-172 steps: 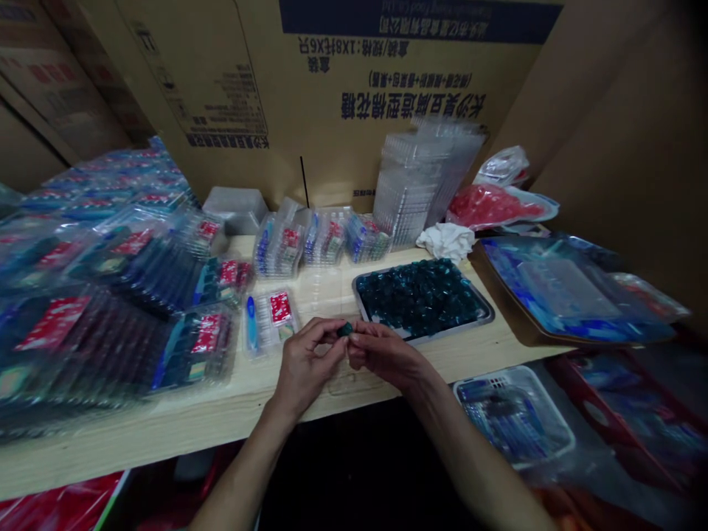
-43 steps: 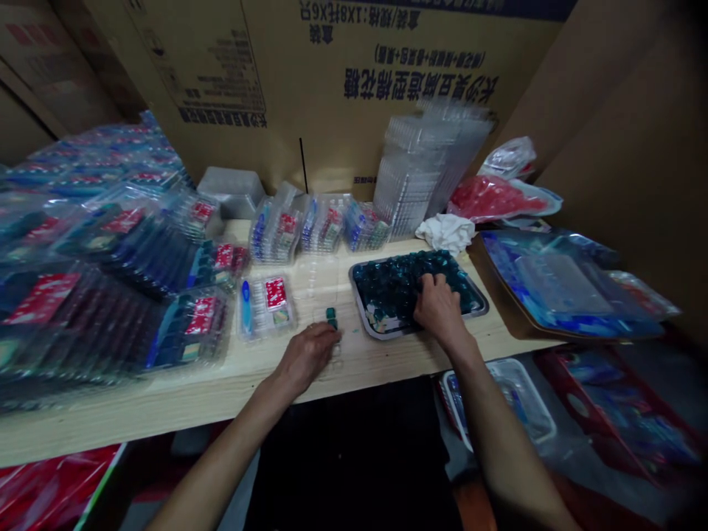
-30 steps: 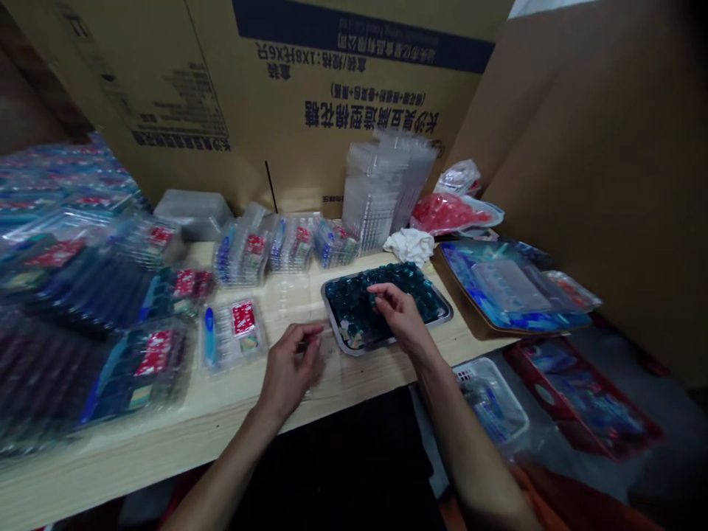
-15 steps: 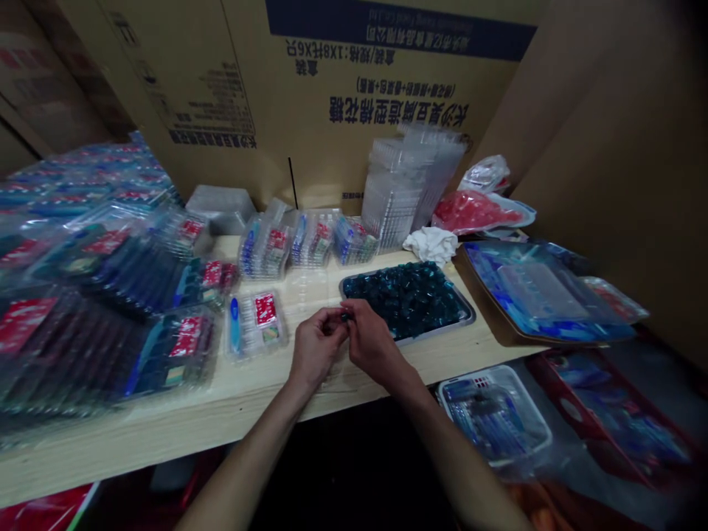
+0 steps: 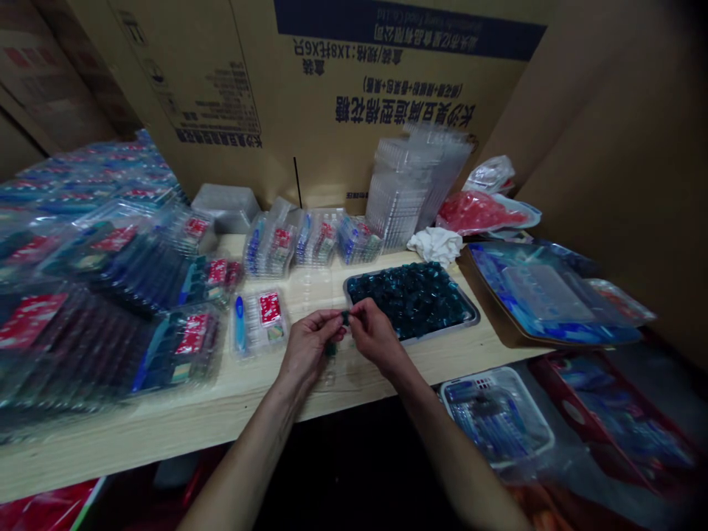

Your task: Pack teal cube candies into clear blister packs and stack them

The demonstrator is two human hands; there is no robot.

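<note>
Between my two hands, in front of the pile of dark teal pieces [image 5: 409, 295], is a small dark green piece [image 5: 346, 318]. My left hand [image 5: 310, 341] pinches it from the left with thumb and forefinger. My right hand [image 5: 375, 333] is closed at its other side, fingertips together. Another green bit [image 5: 330, 349] shows just below my left fingers; whether the hand holds it or it lies underneath is unclear. A clear plastic tray [image 5: 337, 372] lies faintly visible beneath the hands. The teal pieces fill a shallow tray [image 5: 471, 318] beside my right hand.
Left of my hands lies a filled clear pack [image 5: 259, 323] with a blue tool and red card. Stacked packs [image 5: 60, 354] crowd the table's left. Behind stand empty clear trays [image 5: 398, 192], a crumpled white cloth [image 5: 435, 243] and a big carton [image 5: 310, 140]. A white basket [image 5: 545, 435] sits lower right.
My left hand has shifted slightly left and down, and the green piece between the fingertips shows more plainly. A second green bit has come into sight below it. The whole view has shifted a little.
</note>
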